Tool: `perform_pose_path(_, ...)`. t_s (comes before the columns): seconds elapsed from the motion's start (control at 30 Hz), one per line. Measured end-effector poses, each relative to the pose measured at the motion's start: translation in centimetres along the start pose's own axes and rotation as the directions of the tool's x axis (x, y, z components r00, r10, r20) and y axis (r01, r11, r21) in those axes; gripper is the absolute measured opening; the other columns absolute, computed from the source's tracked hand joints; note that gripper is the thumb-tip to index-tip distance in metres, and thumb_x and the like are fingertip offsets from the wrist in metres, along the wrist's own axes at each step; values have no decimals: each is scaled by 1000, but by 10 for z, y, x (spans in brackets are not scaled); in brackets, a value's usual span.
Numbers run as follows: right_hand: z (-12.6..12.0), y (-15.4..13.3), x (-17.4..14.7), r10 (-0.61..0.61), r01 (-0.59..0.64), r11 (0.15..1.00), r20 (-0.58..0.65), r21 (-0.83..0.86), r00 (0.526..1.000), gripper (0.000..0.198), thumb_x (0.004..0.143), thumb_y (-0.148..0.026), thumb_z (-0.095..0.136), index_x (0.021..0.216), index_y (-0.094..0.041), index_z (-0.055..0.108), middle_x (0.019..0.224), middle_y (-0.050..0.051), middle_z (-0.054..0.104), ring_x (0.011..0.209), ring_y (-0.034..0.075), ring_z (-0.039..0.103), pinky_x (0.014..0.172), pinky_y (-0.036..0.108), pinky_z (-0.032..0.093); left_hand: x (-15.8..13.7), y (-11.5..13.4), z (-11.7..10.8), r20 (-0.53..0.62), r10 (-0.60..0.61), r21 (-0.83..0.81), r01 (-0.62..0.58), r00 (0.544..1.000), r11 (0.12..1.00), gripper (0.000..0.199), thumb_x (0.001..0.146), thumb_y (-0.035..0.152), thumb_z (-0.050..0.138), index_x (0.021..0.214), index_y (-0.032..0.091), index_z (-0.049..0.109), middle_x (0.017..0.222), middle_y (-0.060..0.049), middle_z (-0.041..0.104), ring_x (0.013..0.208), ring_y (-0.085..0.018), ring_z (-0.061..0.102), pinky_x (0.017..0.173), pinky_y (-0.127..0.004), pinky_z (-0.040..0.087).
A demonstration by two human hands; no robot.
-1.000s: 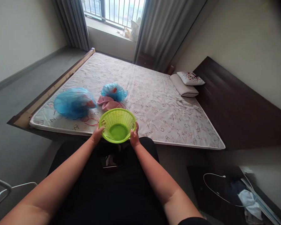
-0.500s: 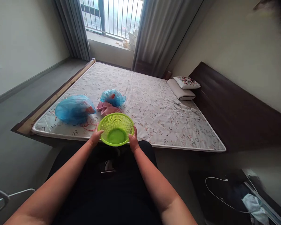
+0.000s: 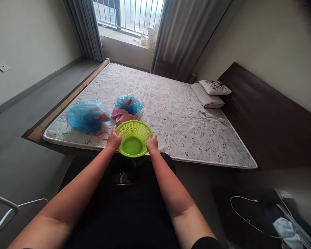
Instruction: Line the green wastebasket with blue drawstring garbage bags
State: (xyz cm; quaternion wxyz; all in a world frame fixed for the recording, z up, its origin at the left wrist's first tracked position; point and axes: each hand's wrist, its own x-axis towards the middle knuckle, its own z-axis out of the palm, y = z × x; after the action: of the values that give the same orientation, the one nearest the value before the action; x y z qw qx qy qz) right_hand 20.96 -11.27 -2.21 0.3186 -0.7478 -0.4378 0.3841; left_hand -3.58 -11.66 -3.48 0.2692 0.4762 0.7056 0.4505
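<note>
A bright green plastic basket (image 3: 132,146) with slotted walls is held level over the near edge of the mattress, its inside bare. My left hand (image 3: 114,139) grips its left rim, the thumb on the inner side. On the opposite side my right hand (image 3: 152,143) is closed on the rim. Just beyond the basket lies a crumpled pink cloth (image 3: 123,116). A small blue plastic bag (image 3: 129,103) sits behind that cloth. To the left rests a larger blue plastic bag (image 3: 86,117) with something reddish showing through; red cord lies beside it.
The letter-printed mattress (image 3: 171,100) spreads ahead in a wooden frame. Two pillows (image 3: 209,95) lie by the dark headboard (image 3: 264,114). At lower right, a dark low table (image 3: 238,221) carries a white cable and cloth. A metal frame (image 3: 5,204) stands at lower left.
The view has shifted slightly, so the room sits a little differently in the picture. Both hands still hold the basket, and the left hand's grip on the rim looks turned slightly.
</note>
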Motion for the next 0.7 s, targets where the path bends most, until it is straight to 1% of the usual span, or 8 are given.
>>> perform_pose_path(0.07, 3, 5, -3, -17, 16, 1000, -28, -25, 999, 46, 101, -28, 47, 144, -19, 59, 128, 18, 77, 129, 39, 72, 116, 58, 54, -1, -9, 2, 0, -24, -32, 24, 1000, 999, 66, 84, 21, 72, 149, 16, 63, 148, -23, 70, 145, -45, 60, 129, -60, 39)
perform_pose_path(0.13, 5, 7, -6, -30, 29, 999, -35, -44, 999, 45, 103, -27, 44, 144, -20, 61, 126, 17, 78, 128, 38, 72, 115, 56, 55, -1, -13, 3, 20, -17, -12, 17, 1000, 1000, 61, 88, 21, 68, 149, 15, 63, 147, -24, 70, 143, -45, 62, 128, -60, 40)
perform_pose_path(0.3, 6, 5, -5, -54, 51, 996, -43, -76, 998, 46, 103, -27, 44, 145, -19, 62, 127, 17, 78, 125, 38, 73, 110, 53, 57, 2, -15, 4, 38, -26, 51, 24, 999, 998, 60, 96, 19, 60, 156, 15, 59, 147, -24, 69, 138, -45, 65, 124, -61, 42)
perform_pose_path(0.5, 8, 7, -7, -70, 63, 994, -70, -90, 995, 49, 105, -26, 41, 149, -17, 59, 133, 18, 77, 127, 38, 72, 109, 53, 57, -3, -20, 8, 17, -12, 23, 12, 1000, 1000, 62, 95, 17, 59, 157, 16, 57, 147, -22, 70, 135, -43, 65, 121, -57, 45)
perform_pose_path(0.63, 12, 10, -9, -72, 64, 994, -87, -89, 994, 53, 106, -27, 39, 156, -18, 54, 143, 18, 73, 130, 37, 71, 109, 51, 57, -5, -24, 11, -8, -34, -36, 34, 999, 999, 62, 92, 17, 62, 154, 20, 60, 143, -17, 72, 135, -41, 65, 122, -54, 46)
perform_pose_path(0.7, 14, 10, -9, -74, 66, 994, -92, -92, 993, 54, 106, -27, 37, 157, -17, 53, 143, 19, 73, 130, 38, 72, 109, 52, 57, -5, -24, 11, -3, -43, -32, 43, 999, 999, 63, 92, 16, 61, 155, 20, 59, 143, -18, 72, 133, -41, 66, 121, -54, 46)
